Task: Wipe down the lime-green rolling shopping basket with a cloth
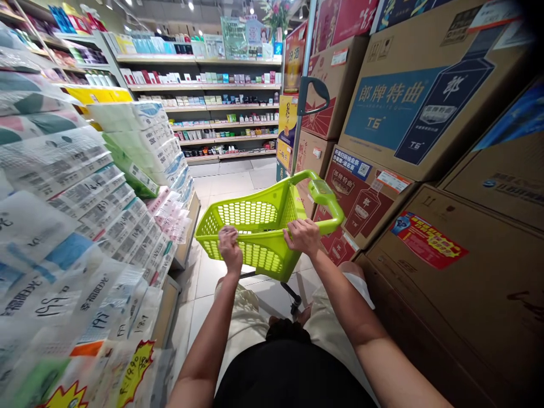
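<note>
A lime-green shopping cart [266, 262] with a perforated plastic basket stands sideways in front of my legs, its handle end to the right. My left hand [230, 249] is at the near rim of the basket, toward the left end. Its fingers are curled over the rim and slightly blurred. Farther right, my right hand [303, 236] wraps over the same rim close to the handle [325, 198]. No goods can be made out inside the basket; its near wall hides part of the bottom. A caster wheel [294, 306] shows beneath it.
Stacked packs of tissue paper [85, 187] line the left side, with handwritten prices. Large cardboard liquor cartons [391, 107] rise close on the right, beside a metal pole with a dark handle [313, 95]. Shelves of small goods [204, 85] stand beyond the tiled floor [233, 180].
</note>
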Tool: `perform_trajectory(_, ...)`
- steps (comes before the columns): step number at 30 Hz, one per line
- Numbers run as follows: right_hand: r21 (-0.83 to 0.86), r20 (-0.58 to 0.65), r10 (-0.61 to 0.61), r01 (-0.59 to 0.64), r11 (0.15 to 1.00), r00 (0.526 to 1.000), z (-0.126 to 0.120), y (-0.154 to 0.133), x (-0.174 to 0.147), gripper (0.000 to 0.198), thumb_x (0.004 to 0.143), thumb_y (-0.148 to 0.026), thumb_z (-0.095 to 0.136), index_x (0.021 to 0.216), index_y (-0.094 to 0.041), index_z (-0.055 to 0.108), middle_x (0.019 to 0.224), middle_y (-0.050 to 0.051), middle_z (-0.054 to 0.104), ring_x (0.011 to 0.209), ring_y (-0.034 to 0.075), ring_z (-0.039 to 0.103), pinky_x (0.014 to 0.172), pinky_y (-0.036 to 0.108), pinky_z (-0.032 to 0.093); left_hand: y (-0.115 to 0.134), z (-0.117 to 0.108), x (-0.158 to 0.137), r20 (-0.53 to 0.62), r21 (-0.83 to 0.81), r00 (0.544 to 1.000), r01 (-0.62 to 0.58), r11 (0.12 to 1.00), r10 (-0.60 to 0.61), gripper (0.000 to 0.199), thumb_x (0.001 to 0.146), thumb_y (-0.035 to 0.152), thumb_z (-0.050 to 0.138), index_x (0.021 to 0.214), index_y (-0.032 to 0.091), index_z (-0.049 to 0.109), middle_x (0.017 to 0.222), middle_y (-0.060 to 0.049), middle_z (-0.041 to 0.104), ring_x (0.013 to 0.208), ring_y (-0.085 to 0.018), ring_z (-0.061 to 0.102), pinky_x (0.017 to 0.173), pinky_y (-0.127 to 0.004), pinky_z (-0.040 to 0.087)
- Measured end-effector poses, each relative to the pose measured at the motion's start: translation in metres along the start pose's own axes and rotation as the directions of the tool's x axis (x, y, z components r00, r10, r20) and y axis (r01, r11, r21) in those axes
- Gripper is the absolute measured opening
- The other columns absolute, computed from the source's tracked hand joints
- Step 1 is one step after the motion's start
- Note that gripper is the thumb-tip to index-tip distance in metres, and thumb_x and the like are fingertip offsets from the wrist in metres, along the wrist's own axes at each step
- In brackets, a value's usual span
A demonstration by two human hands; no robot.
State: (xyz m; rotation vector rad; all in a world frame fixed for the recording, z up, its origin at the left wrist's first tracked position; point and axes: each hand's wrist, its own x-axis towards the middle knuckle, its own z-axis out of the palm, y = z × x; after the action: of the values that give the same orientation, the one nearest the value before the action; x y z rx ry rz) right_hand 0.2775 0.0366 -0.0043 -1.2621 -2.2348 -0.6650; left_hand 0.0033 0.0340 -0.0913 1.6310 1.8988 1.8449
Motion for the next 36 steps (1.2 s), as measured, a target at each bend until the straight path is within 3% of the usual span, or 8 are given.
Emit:
perform_trajectory(2, 0.015, 0.012, 0.004, -0.004, 1.0, 1.0, 0.002, 0.004, 0.001, 0.035, 0.103, -0.038, 0.046, 0.084, -0.018, 0.068, 0.082, 0.009, 0.071, 0.081, 0.022, 0.055, 0.078, 0.037, 0.027, 0.012, 0.003, -0.011, 0.177, -0.032, 0.979, -0.091, 0.995, 0.096, 0.039, 0.084, 0.006, 0.051, 0.112, 0.023, 0.071, 0.128, -0.012, 0.068, 0.129, -0.03, 0.058, 0.118, -0.052, 0.042)
perform_trajectory(4, 0.025, 0.015, -0.001, 0.0, 1.0, 1.0, 0.004, 0.009, 0.003, 0.034, 0.102, -0.036, 0.047, 0.083, -0.018, 0.068, 0.082, 0.009, 0.071, 0.081, 0.022, 0.055, 0.077, 0.036, 0.027, 0.016, 0.001, -0.013, 0.255, -0.035, 0.959, -0.116, 0.993, 0.121, 0.045, 0.08, 0.004, 0.052, 0.116, 0.024, 0.073, 0.134, -0.012, 0.067, 0.133, -0.032, 0.055, 0.117, -0.053, 0.042)
perform_trajectory(11, 0.021, -0.011, -0.036, 0.036, 0.999, 0.999, 0.01, 0.027, 0.008, 0.035, 0.102, -0.038, 0.048, 0.08, -0.018, 0.067, 0.079, 0.006, 0.07, 0.08, 0.02, 0.054, 0.078, 0.036, 0.027, 0.0, -0.01, 0.01, 0.171, 0.152, 0.985, -0.016, 0.988, -0.011, 0.046, 0.074, -0.003, 0.052, 0.106, 0.022, 0.075, 0.131, -0.014, 0.066, 0.128, -0.035, 0.057, 0.114, -0.057, 0.043)
perform_trajectory(17, 0.021, -0.003, -0.013, 0.013, 1.0, 1.0, 0.015, 0.039, 0.012, 0.036, 0.102, -0.038, 0.047, 0.078, -0.018, 0.066, 0.08, 0.007, 0.071, 0.08, 0.02, 0.055, 0.079, 0.036, 0.026, 0.012, 0.003, -0.014, 0.289, 0.049, 0.951, -0.125, 0.991, 0.106, 0.058, 0.074, -0.003, 0.053, 0.117, 0.027, 0.076, 0.135, -0.011, 0.066, 0.125, -0.034, 0.058, 0.109, -0.054, 0.047)
perform_trajectory(23, 0.039, 0.009, -0.06, 0.06, 0.997, 0.998, 0.012, 0.047, 0.011, 0.036, 0.101, -0.041, 0.048, 0.08, -0.019, 0.067, 0.081, 0.007, 0.072, 0.082, 0.021, 0.056, 0.079, 0.035, 0.026, -0.039, -0.059, 0.012, 0.033, 0.144, 0.998, 0.047, 0.989, -0.052, 0.047, 0.073, 0.001, 0.056, 0.109, 0.022, 0.075, 0.137, -0.014, 0.066, 0.136, -0.036, 0.052, 0.119, -0.06, 0.036)
perform_trajectory(25, 0.046, 0.004, -0.048, 0.047, 0.998, 0.999, 0.014, 0.049, 0.01, 0.036, 0.101, -0.04, 0.049, 0.079, -0.019, 0.068, 0.081, 0.006, 0.073, 0.082, 0.021, 0.057, 0.079, 0.035, 0.026, -0.043, -0.067, 0.013, -0.002, 0.145, 0.996, 0.094, 0.985, -0.094, 0.044, 0.072, 0.002, 0.056, 0.107, 0.021, 0.075, 0.136, -0.016, 0.065, 0.137, -0.037, 0.051, 0.12, -0.06, 0.034)
perform_trajectory(33, 0.047, 0.03, 0.009, -0.011, 0.999, 0.999, 0.022, 0.067, 0.01, 0.04, 0.102, -0.042, 0.049, 0.072, -0.02, 0.066, 0.077, 0.005, 0.074, 0.079, 0.02, 0.06, 0.077, 0.034, 0.026, 0.001, -0.022, -0.035, 0.182, 0.017, 0.982, -0.052, 0.998, 0.048, 0.059, 0.072, 0.0, 0.053, 0.12, 0.026, 0.075, 0.137, -0.012, 0.065, 0.133, -0.033, 0.055, 0.118, -0.054, 0.041)
perform_trajectory(36, 0.05, 0.041, -0.024, 0.022, 0.999, 0.999, 0.021, 0.074, 0.008, 0.04, 0.102, -0.044, 0.048, 0.076, -0.02, 0.067, 0.079, 0.005, 0.075, 0.079, 0.02, 0.061, 0.078, 0.034, 0.027, -0.014, -0.03, -0.041, -0.001, 0.037, 1.0, 0.018, 0.999, -0.018, 0.054, 0.078, 0.001, 0.051, 0.122, 0.025, 0.073, 0.139, -0.014, 0.06, 0.14, -0.033, 0.05, 0.121, -0.053, 0.037)
